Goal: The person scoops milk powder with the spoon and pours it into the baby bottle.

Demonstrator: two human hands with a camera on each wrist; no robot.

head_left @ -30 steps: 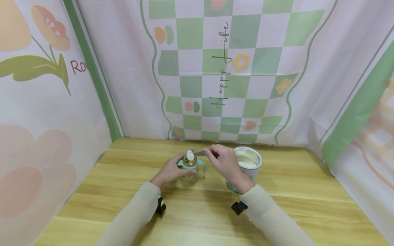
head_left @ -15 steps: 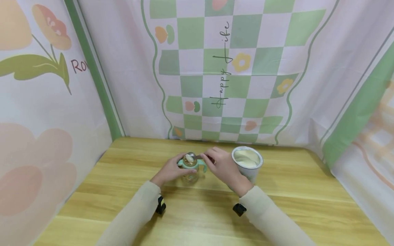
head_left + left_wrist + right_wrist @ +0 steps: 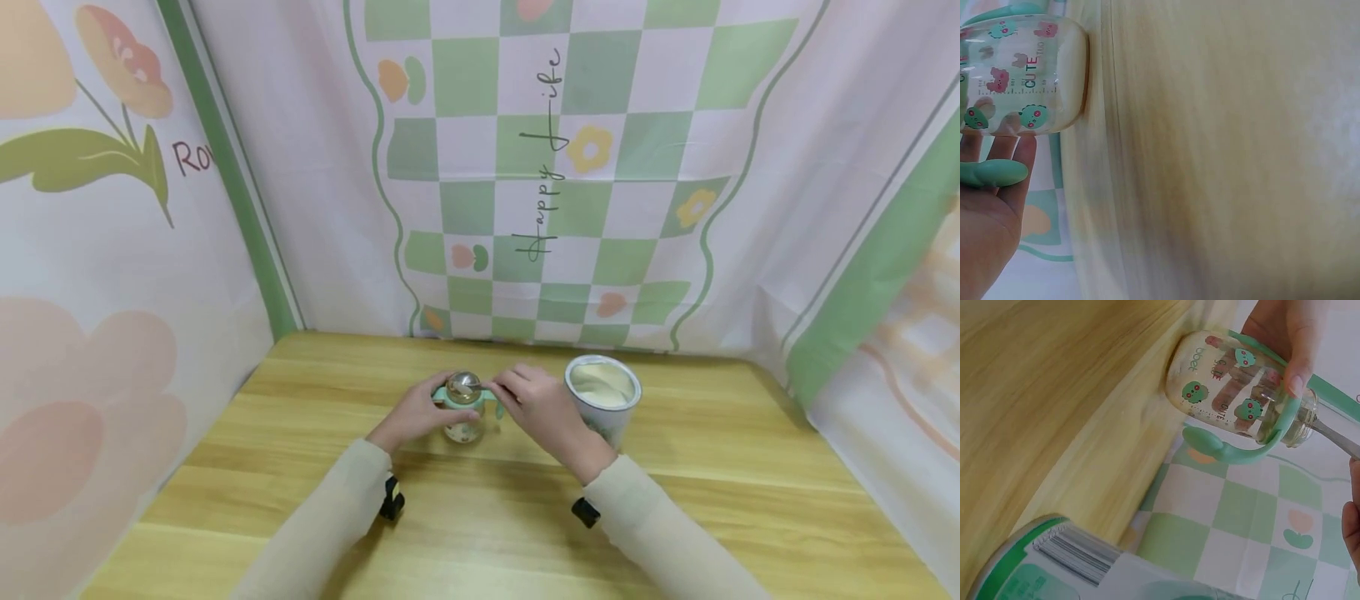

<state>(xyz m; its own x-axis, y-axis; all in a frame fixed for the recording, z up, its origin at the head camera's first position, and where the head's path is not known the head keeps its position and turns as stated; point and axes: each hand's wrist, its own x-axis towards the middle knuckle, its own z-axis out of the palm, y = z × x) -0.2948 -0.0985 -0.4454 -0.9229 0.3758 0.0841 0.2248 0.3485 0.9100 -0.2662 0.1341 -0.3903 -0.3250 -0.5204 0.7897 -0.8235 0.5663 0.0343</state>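
Baby bottle (image 3: 463, 430), transparent, rounded: the left hand (image 3: 422, 415) grips its side; the right hand (image 3: 546, 410) pinches a metal spoon (image 3: 1336, 437) at its mouth (image 3: 1305, 434).

Head view: illumination is bright, diffuse; soft shadows lie on the table (image 3: 487, 533). Left wrist view: pale glare occupies 3 o'clock.

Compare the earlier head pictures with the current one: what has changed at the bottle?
The spoon has moved down from above the mouth of the bottle into it, and no longer shows its white heap. The right hand has lowered slightly with it. The left hand still holds the bottle; the can stayed put.
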